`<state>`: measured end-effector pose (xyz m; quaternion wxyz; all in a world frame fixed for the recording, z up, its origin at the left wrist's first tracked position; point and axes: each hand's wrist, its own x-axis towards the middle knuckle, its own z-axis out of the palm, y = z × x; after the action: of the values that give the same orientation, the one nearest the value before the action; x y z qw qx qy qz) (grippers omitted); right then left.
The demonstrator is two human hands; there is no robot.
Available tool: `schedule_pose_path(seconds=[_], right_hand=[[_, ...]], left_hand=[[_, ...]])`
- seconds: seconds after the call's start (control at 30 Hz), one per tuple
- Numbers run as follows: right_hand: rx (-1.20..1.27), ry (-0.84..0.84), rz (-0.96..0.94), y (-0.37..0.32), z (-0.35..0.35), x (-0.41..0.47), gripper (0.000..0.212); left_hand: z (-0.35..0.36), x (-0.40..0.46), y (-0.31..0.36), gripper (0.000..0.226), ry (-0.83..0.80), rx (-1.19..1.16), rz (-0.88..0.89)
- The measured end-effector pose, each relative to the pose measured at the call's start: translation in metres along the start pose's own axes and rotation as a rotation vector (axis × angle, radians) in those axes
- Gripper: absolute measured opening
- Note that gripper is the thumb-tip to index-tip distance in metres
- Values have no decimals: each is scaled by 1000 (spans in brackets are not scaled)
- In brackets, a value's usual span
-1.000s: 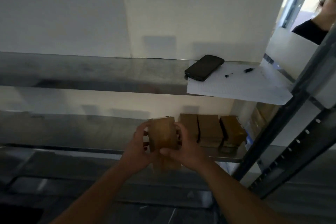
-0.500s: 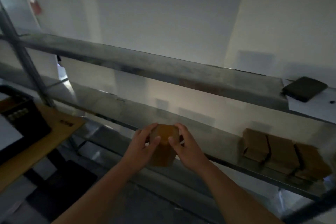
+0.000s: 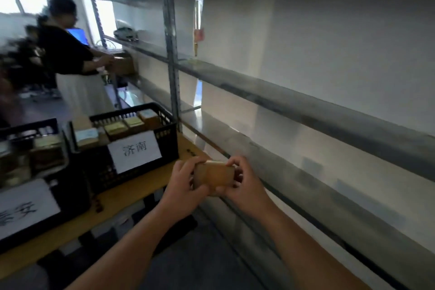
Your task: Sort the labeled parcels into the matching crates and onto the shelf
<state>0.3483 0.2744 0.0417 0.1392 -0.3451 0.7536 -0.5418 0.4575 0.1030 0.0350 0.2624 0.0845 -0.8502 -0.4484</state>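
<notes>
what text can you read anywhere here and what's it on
"济南": white paper sign on the front of the black crate.
Second white sign on the nearer crate: cut off by the frame edge, last character looks like "安", the rest unreadable.
Labels on parcels in the crates: too small and blurred.
Parcel held by left hand and right hand: no readable text.

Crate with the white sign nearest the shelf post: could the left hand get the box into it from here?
Probably yes. The crate is open-topped, beside the left hand; nothing lies between, though both hands grip the box.
</notes>
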Motion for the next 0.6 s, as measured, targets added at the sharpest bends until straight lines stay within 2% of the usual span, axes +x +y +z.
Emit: schedule_pose_path(seconds=[0.07, 0.2, 0.3, 0.4, 0.5, 0.6], right_hand=[[51, -54, -12, -12, 24, 17, 63], [196, -125, -36, -33, 71, 48, 34], [187, -166, -23, -47, 100, 75, 31], [188, -212, -75, -54, 127, 109, 13], [216, -297, -101, -58, 152, 148, 39], [206, -391, -131, -62, 170, 185, 51]], left_hand=[[-30, -3, -7, 60, 65, 35, -14], [-78, -7, -28, 56, 183, 127, -28], [-106, -8, -47, 56, 254, 162, -48], [-127, -4, -63, 53, 319, 207, -36], [-142, 7, -73, 50, 387, 215, -26], [-158, 21, -85, 46, 457, 224, -35]])
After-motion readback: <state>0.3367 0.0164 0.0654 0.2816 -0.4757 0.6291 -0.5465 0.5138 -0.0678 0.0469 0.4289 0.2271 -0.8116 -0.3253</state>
